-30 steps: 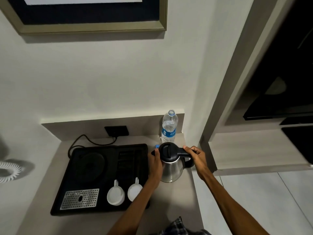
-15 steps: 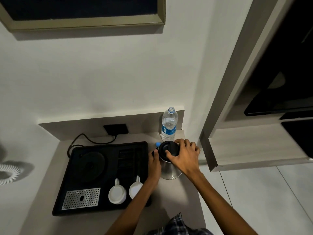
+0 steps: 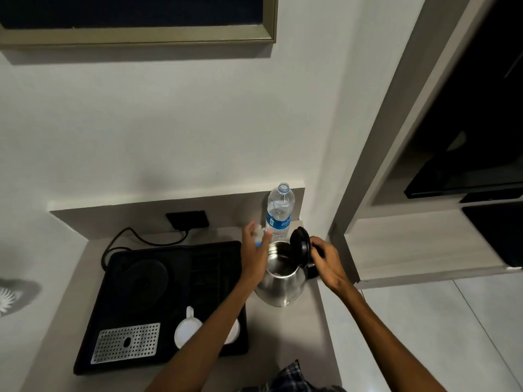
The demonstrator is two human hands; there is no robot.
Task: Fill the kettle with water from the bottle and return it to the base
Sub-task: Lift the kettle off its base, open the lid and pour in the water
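I see the counter (image 3: pixel 283 335) first, with the black tray (image 3: pixel 93 321) filling its left half and the round kettle base (image 3: pixel 145 274) set into the tray's far left corner. Two white cups (image 3: pixel 186 332) sit at the tray's near edge, partly under my left forearm. The steel kettle (image 3: pixel 283 287) stands on the bare counter just right of the tray, well apart from its base, with its black lid (image 3: pixel 300 247) tipped up and the mouth open. The water bottle (image 3: pixel 279 212) stands upright by the far wall, just behind the kettle, and looks uncapped.

I judge the step in hand to be reaching for the bottle, so pouring has not begun. The next move calls for a firm grip on the bottle's middle, a lift, and a tilt over the open mouth.

My left hand (image 3: pixel 254 250) is stretched forward, fingers loosely spread and blurred, near the bottle's label but gripping nothing. My right hand (image 3: pixel 328 260) curls around the kettle's handle behind the raised lid, steadying it.
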